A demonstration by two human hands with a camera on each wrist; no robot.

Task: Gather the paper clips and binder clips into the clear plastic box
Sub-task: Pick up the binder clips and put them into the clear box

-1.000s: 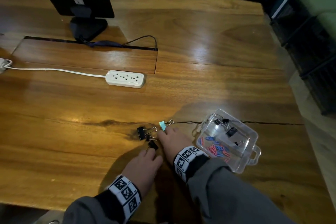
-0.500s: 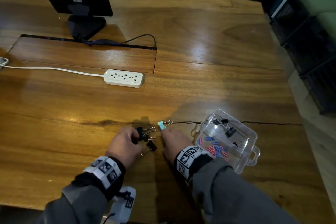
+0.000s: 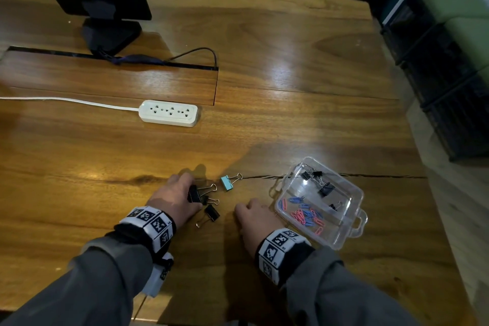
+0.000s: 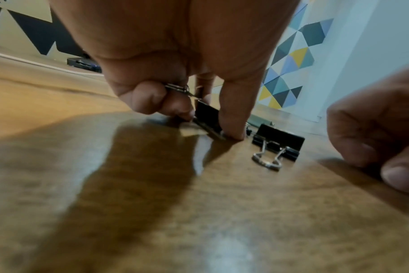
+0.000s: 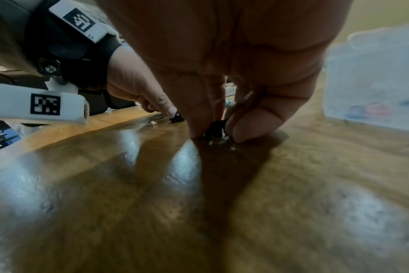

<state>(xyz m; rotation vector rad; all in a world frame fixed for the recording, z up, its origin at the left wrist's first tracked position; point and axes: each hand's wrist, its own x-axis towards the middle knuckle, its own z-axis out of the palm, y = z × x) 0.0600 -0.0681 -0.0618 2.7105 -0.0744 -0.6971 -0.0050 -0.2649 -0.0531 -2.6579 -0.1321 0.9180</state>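
My left hand (image 3: 173, 197) grips a black binder clip (image 3: 194, 194) on the table; in the left wrist view the thumb and fingers pinch that clip (image 4: 208, 115) and its wire handle. A second black binder clip (image 3: 212, 213) lies loose just beside it (image 4: 278, 140), and a smaller one (image 3: 210, 200) lies between them. A teal binder clip (image 3: 227, 182) lies further out. My right hand (image 3: 252, 216) is curled on the table left of the clear plastic box (image 3: 354, 190); its fingertips pinch a small black clip (image 5: 216, 129). Coloured paper clips (image 3: 304, 216) and black binder clips are in the box.
A white power strip (image 3: 169, 113) with its cord lies further back on the wooden table (image 3: 304, 119). A black monitor stand (image 3: 111, 32) is at the back left. The table's right edge runs close beside the box.
My left hand moved forward from near the table's front edge and took hold of the black binder clip. My right hand drew back from the teal clip.
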